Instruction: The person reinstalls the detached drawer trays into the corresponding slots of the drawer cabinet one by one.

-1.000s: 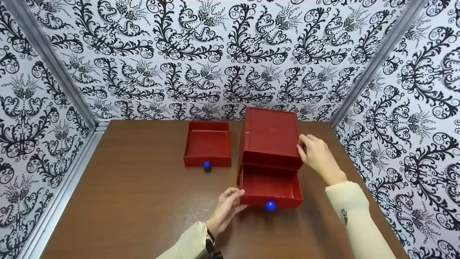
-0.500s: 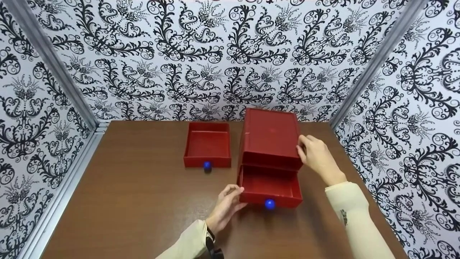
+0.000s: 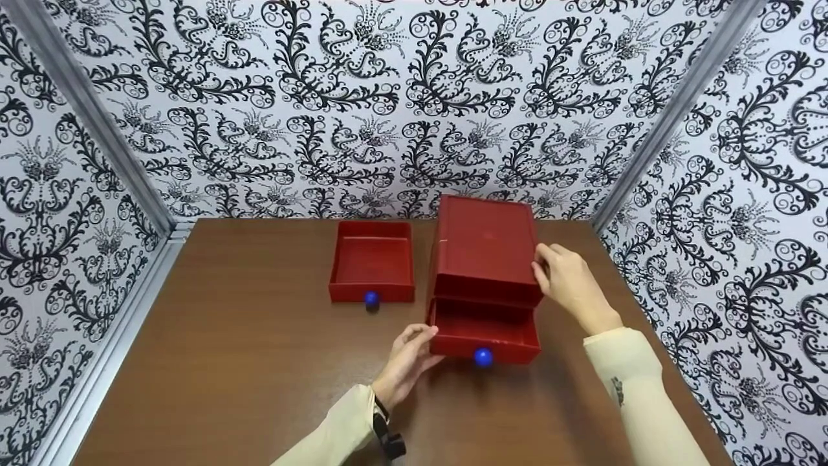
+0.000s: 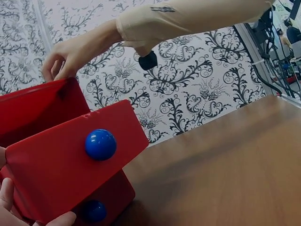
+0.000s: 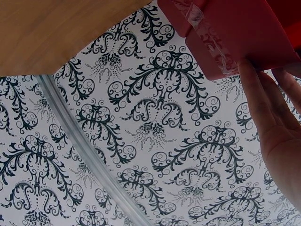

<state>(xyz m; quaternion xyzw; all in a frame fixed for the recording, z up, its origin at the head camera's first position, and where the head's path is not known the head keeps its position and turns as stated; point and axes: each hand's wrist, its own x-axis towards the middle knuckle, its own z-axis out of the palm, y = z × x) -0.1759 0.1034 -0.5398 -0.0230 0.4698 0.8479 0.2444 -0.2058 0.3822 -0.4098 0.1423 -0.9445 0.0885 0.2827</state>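
Ref. red cabinet [image 3: 486,239]: drawer [image 3: 485,342] juts from its front, long front panel crosswise, rightward of left fingers; left hand [image 3: 407,359] nearer, pinching drawer corner; right hand [image 3: 566,275] grips cabinet's right edge

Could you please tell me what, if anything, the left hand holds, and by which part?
The left hand holds the protruding drawer by the left end of its front.
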